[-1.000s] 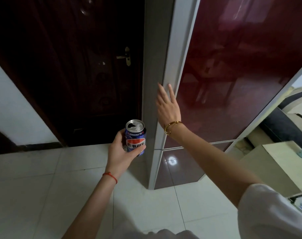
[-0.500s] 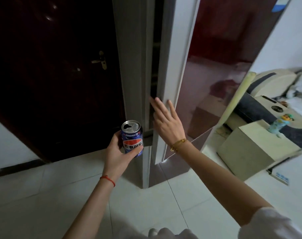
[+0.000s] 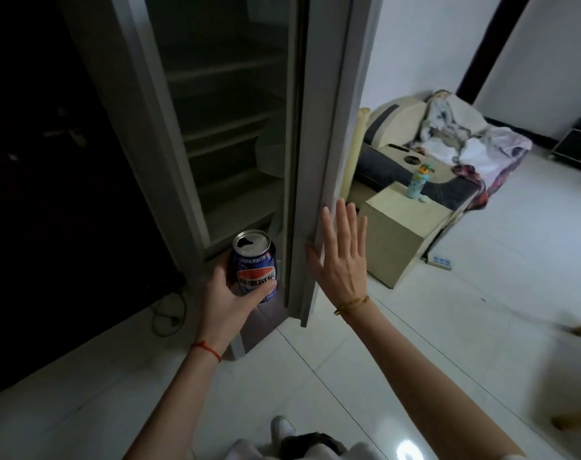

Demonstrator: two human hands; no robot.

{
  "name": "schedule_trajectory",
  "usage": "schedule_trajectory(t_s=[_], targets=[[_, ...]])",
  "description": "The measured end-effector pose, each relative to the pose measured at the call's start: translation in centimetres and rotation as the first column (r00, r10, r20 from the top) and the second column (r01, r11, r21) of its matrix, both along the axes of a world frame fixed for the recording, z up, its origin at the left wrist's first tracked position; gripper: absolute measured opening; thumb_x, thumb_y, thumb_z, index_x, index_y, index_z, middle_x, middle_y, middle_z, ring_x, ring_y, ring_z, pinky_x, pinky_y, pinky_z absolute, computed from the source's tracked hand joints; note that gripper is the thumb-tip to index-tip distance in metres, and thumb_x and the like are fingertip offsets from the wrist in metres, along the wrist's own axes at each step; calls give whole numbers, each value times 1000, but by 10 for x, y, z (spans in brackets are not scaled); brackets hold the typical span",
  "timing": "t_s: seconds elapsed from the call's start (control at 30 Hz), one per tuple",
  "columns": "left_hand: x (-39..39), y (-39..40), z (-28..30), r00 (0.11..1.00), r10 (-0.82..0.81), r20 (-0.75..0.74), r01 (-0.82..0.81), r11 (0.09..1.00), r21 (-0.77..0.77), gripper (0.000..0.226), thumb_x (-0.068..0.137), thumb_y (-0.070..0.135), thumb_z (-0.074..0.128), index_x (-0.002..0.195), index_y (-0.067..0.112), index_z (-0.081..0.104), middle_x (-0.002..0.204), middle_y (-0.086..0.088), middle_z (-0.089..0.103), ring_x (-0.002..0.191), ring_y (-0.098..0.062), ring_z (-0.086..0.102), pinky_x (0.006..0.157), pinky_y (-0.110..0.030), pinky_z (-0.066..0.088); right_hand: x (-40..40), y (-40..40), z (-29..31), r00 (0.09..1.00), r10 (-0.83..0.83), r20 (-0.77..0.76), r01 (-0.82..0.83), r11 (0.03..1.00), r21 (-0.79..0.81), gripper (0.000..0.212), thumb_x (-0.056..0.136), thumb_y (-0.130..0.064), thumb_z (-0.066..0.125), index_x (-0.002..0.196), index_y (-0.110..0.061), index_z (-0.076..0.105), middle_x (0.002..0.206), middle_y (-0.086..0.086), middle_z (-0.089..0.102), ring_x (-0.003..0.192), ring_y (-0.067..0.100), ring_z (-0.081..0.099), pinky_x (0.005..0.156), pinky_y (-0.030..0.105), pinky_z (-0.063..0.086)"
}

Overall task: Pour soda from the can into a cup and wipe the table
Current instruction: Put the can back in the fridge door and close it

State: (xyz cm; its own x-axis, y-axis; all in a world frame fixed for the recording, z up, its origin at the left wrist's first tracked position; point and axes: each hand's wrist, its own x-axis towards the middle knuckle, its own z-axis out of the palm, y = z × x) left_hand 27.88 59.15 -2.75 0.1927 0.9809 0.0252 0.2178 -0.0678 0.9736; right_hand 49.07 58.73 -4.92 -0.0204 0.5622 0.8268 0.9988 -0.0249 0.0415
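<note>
**Asker:** White floor tiles point(image 3: 415, 327), a dim room. Where does everything sit, taking the fridge point(image 3: 216, 127) as your landmark?

**Me:** Left of the fridge is a dark door point(image 3: 50, 144), and a cable point(image 3: 169, 313) lies looped on the floor at its foot. In front of the fridge's lowest shelf, my left hand point(image 3: 226, 300) wraps the soda can point(image 3: 255, 265), fingers behind and thumb across the label. The can is upright and its mouth is already open. My right hand point(image 3: 340, 257) lies flat, fingers straight and spread, on the edge of the fridge door point(image 3: 329, 127), holding nothing.

**Asker:** How do you do this step well?

**Me:** I judge the step to be shutting the fridge. I would push with the flat palm, keep the can level and clear of the door's swing so nothing slops out, and keep my fingers out of the gap.

**Asker:** And right of the fridge?

**Me:** A pale side table point(image 3: 405, 227) with a small bottle point(image 3: 418, 180) on top, then a sofa point(image 3: 415, 134) heaped with cloth.

**Asker:** What can't you make out?

**Me:** No cup shows, nor any wiping cloth. I cannot tell how full the can is. The shelves are too dark to read, and the right edge is blurred.
</note>
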Motion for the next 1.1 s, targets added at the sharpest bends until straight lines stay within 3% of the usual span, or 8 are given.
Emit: schedule_trajectory(t_s=[0.1, 0.2, 0.33, 0.5, 0.67, 0.8, 0.9, 1.1], targets=[[16, -6, 5, 997, -71, 7, 71, 997, 15, 78, 70, 16, 84, 138, 20, 46, 125, 10, 54, 117, -10, 52, 91, -22, 44, 20, -21, -2, 995, -71, -67, 70, 997, -15, 85, 96, -27, 56, 154, -15, -5, 161, 10, -1, 149, 30, 1, 121, 53, 9], [36, -12, 15, 991, -132, 18, 132, 991, 30, 73, 70, 12, 84, 133, 22, 49, 115, 16, 54, 108, -3, 53, 80, -9, 43, 42, -38, -3, 986, -116, -121, 115, 993, -20, 81, 98, -23, 53, 154, -13, -5, 159, 12, 10, 149, 32, 6, 119, 55, 17], [64, -17, 19, 970, -239, 51, 237, 971, 43, 69, 71, 10, 83, 128, 28, 48, 115, 18, 54, 111, -5, 54, 73, -6, 49, 72, -58, -1, 962, -185, -202, 179, 983, -48, 77, 99, -20, 49, 153, -13, -5, 159, 17, 16, 149, 35, 9, 118, 56, 18], [108, -24, 24, 936, -346, 61, 342, 937, 64, 65, 72, 7, 82, 121, 30, 47, 117, 13, 56, 108, -4, 55, 75, -5, 49, 117, -77, 6, 924, -279, -260, 274, 960, -57, 74, 99, -19, 46, 154, -13, -3, 160, 13, 15, 149, 35, 9, 119, 55, 17], [161, -28, 21, 918, -389, 82, 385, 921, 62, 71, 67, 13, 86, 124, 31, 49, 120, 12, 59, 111, -5, 59, 83, -14, 50, 171, -90, 9, 895, -355, -272, 337, 935, -111, 74, 99, -22, 45, 154, -15, -4, 161, 10, 13, 149, 34, 7, 119, 56, 14], [209, -34, 23, 921, -382, 78, 375, 922, 92, 71, 66, 17, 87, 122, 34, 48, 119, 15, 59, 108, -2, 59, 85, -17, 50, 218, -96, 10, 883, -360, -302, 331, 933, -142, 74, 99, -22, 45, 154, -17, -4, 162, 8, 13, 150, 30, 6, 120, 52, 15], [244, -39, 25, 925, -372, 81, 363, 926, 108, 71, 66, 17, 87, 121, 36, 47, 116, 19, 58, 105, 0, 59, 77, -10, 51, 256, -97, 12, 882, -336, -331, 300, 941, -156, 77, 97, -17, 50, 154, -16, -3, 162, 7, 14, 150, 26, 7, 121, 49, 16], [312, -47, 35, 930, -357, 87, 345, 929, 134, 72, 69, 14, 86, 125, 31, 44, 112, 26, 53, 100, 11, 54, 73, -1, 45, 324, -91, 18, 839, -280, -466, 220, 959, -179, 81, 94, -9, 51, 155, -18, -1, 158, 9, 24, 145, 27, 25, 116, 48, 30]])
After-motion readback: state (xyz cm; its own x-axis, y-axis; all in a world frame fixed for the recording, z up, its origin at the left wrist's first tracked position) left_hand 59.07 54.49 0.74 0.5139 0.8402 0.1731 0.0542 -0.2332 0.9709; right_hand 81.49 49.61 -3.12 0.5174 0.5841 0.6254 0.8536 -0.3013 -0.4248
